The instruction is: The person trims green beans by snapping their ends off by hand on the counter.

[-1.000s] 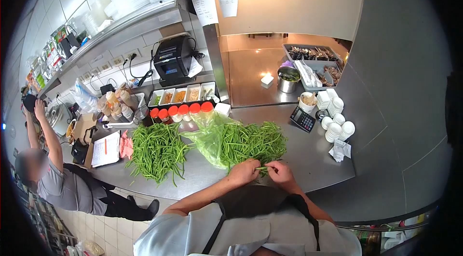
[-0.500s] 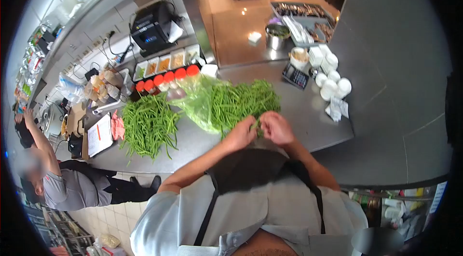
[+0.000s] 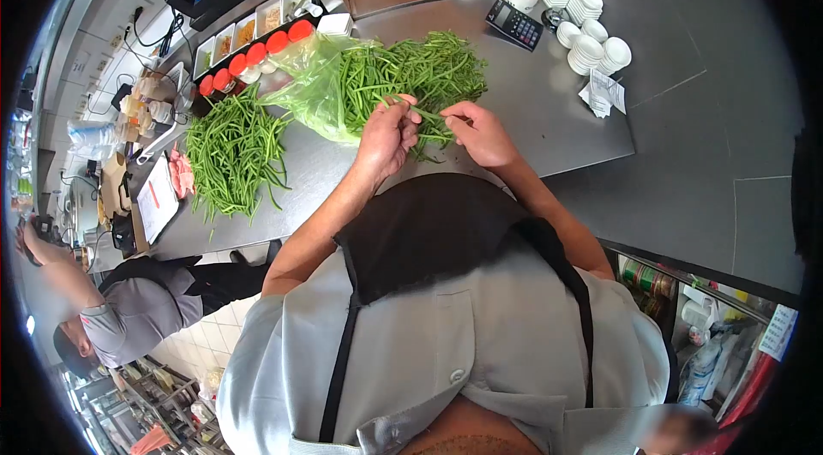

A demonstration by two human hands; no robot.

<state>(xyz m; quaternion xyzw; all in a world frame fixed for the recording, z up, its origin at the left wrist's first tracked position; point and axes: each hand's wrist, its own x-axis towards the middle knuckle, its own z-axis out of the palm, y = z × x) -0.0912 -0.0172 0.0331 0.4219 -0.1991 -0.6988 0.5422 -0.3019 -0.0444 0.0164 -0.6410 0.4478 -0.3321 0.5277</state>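
Note:
A long green bean [image 3: 428, 113] stretches between my two hands above the steel counter. The fingers of my left hand [image 3: 386, 136] are closed on one end of it. My right hand [image 3: 482, 134] pinches the other end between thumb and fingertips. Just beyond the hands lies a large heap of green beans [image 3: 429, 65], partly spilling out of a clear greenish plastic bag [image 3: 313, 86]. Farther left on the counter sits a second pile of green beans [image 3: 236, 155].
Red-lidded jars [image 3: 257, 53] and trays of toppings [image 3: 245, 31] line the back. A calculator [image 3: 513, 24], white cups [image 3: 586, 52] and crumpled paper [image 3: 603, 95] stand to the right. A clipboard [image 3: 158, 198] lies left, near another person [image 3: 154, 305] with raised arms.
My view has tilted, so the counter sits higher in it. My hands have moved apart slightly, and the bean now shows plainly between them.

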